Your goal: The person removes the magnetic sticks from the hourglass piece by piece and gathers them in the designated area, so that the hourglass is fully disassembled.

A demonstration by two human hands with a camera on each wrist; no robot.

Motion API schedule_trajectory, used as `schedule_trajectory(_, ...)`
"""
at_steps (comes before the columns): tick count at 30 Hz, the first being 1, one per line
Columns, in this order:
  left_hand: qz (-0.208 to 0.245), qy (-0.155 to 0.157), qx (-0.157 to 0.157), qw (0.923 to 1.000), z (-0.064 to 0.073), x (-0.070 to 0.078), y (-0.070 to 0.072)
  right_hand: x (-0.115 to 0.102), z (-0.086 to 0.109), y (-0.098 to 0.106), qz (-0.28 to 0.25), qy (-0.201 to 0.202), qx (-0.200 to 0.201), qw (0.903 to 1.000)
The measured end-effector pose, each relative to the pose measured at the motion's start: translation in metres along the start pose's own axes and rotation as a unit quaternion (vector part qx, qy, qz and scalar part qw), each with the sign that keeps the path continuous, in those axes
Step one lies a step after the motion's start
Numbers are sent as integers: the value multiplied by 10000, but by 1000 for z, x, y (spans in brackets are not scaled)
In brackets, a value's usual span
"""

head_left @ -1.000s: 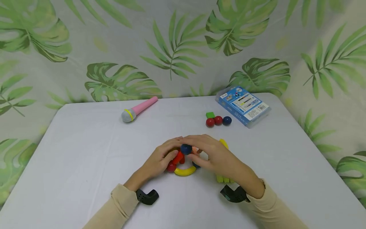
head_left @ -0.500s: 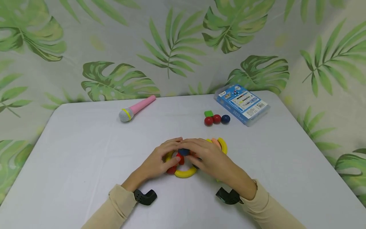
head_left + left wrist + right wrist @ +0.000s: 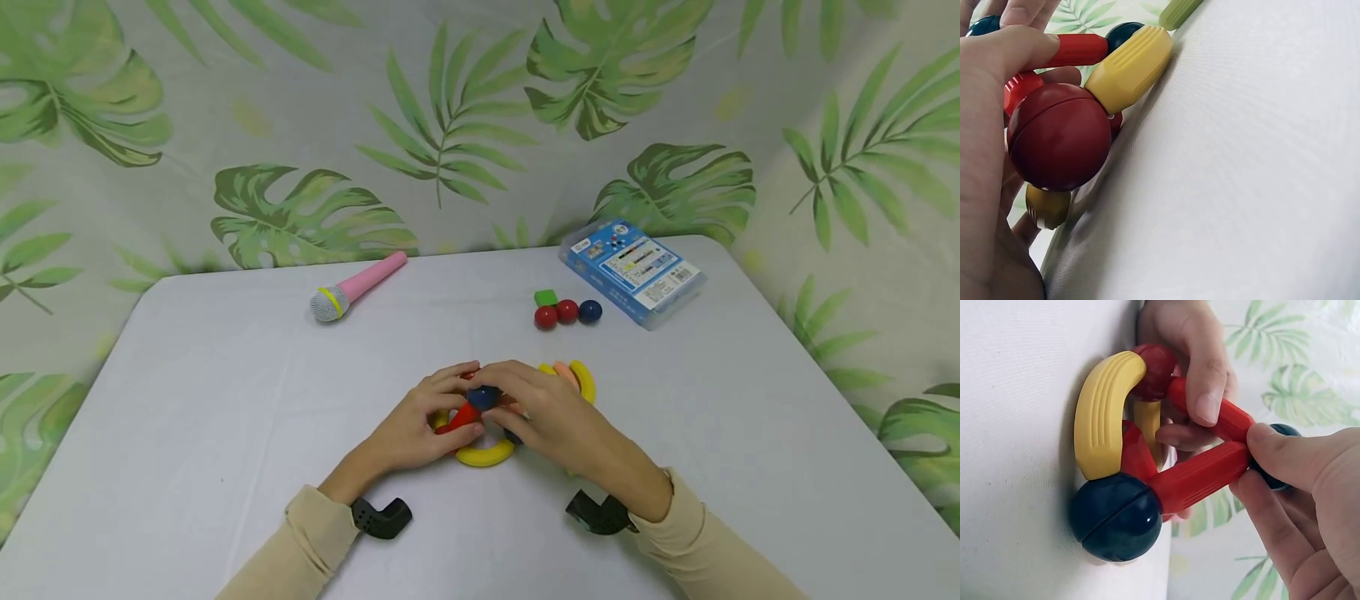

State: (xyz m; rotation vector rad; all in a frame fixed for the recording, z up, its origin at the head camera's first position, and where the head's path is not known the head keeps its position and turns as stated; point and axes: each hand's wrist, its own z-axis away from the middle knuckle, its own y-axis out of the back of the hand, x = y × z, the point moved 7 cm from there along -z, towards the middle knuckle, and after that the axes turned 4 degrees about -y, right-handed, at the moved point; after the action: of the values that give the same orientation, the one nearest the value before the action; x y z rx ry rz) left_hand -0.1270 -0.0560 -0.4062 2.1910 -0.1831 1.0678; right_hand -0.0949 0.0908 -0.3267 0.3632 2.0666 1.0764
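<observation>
Between the hands stands a frame of magnetic rods and balls. My right hand [image 3: 555, 417] pinches the navy ball [image 3: 483, 397] at its top between thumb and fingers. My left hand [image 3: 412, 425] holds a red rod [image 3: 1082, 50] sloping up to that ball, thumb laid along it. In the right wrist view a second red rod [image 3: 1204, 475] runs from the top ball down to a lower navy ball [image 3: 1116, 517]. A yellow curved rod [image 3: 1100, 415] joins this ball to a red ball [image 3: 1155, 372] beside the left hand. The far side is partly hidden by fingers.
Yellow curved rods [image 3: 585, 382] and a peach rod [image 3: 567, 375] lie just beyond the right hand. Farther back are red balls [image 3: 546, 317], a navy ball [image 3: 590, 312], a green block [image 3: 546, 297] and a blue plastic case [image 3: 645, 275]. A pink microphone [image 3: 363, 282] lies back left.
My right hand has shifted slightly left and lower with the top ball, uncovering rods at the right. The left thumb has moved rightward over the red rod.
</observation>
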Motion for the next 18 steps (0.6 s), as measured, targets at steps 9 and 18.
schedule_trajectory(9,-49,118,-52,9999,0,0,0,4,0,1,-641,-289,-166,9974)
schedule_trajectory(18,-219,178,-180,9994,0,-5,0,18,-7,16,-517,-551,233,9969)
